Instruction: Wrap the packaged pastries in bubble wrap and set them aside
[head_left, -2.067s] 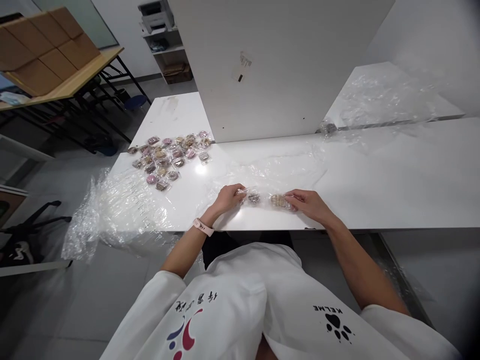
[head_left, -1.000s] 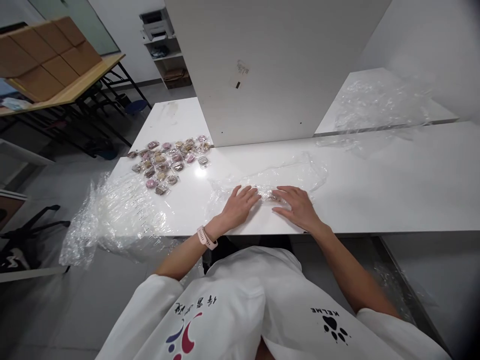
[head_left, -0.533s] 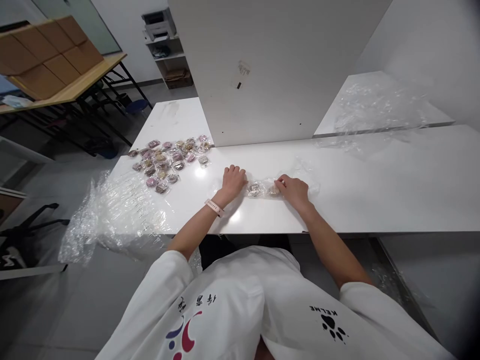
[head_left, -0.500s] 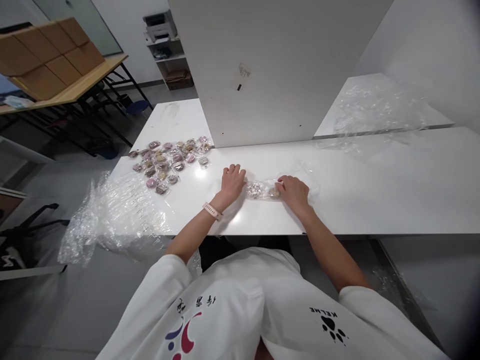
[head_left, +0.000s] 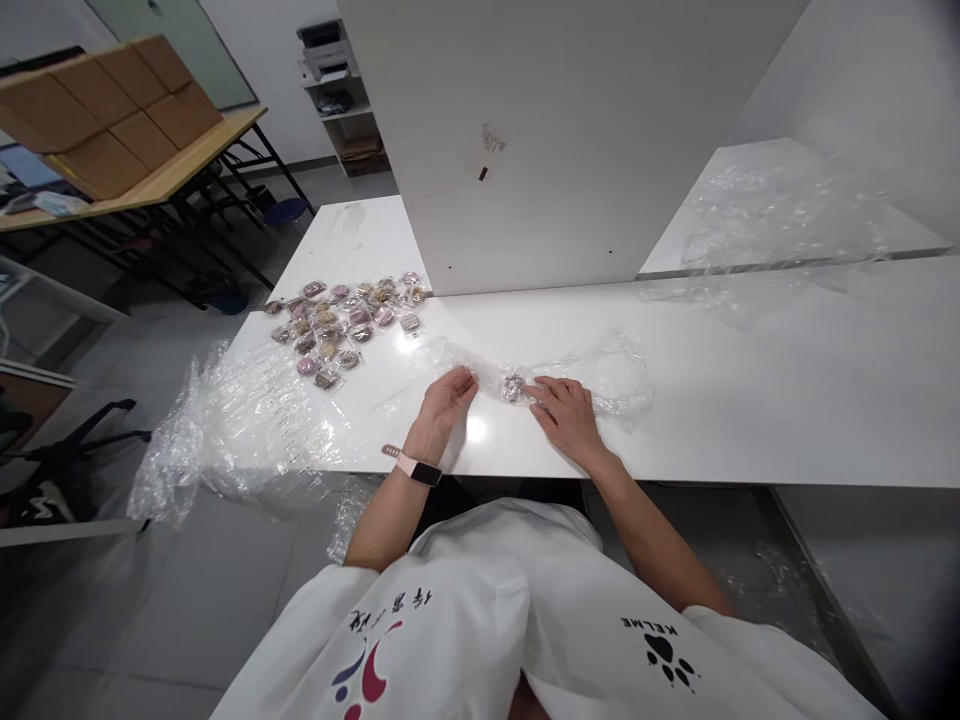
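Note:
A strip of clear plastic film (head_left: 619, 375), crumpled at both ends, stretches across the white table in front of me. Near its middle sits a small brownish wrapped piece (head_left: 513, 386), seen through the film. My left hand (head_left: 448, 402) is closed in a pinch on the film, just left of that piece. On the other side, my right hand (head_left: 568, 412) lies on the film with fingers stretched and thumb apart. Its fingertips touch or nearly touch the piece's right edge. I cannot tell whether the film is wrapped fully around it.
Several individually wrapped pink, brown and tan pieces (head_left: 330, 325) are spread at the table's left. A stack of clear plastic film (head_left: 255, 420) hangs over the front left edge. A white upright panel (head_left: 540, 150) stands behind. Loose film (head_left: 780, 220) lies at the back right.
My left hand has turned palm inward and now pinches the film. My right hand has shifted left and opened out. One piece now shows in the film where a longer row showed before.

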